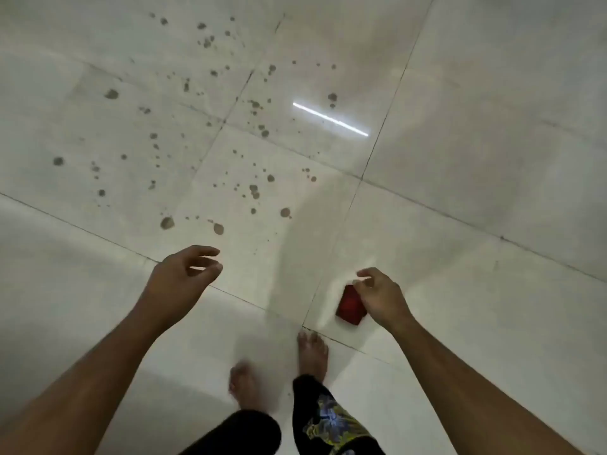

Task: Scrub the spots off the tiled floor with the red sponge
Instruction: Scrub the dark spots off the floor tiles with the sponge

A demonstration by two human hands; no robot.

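While the spots (253, 192) lie well ahead, the right hand (382, 298) pinches the red sponge (349, 305).
Left hand (184, 277) hangs loose and empty, probably for balance; the sponge seemingly hangs above the tiled floor (476, 159).

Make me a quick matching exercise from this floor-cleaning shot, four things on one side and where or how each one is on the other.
1. red sponge
2. left hand
3. spots
4. light streak

A. empty, fingers curled
B. scattered on tiles ahead
C. reflected on glossy tile
D. held in the right hand

Pairs: 1-D, 2-A, 3-B, 4-C
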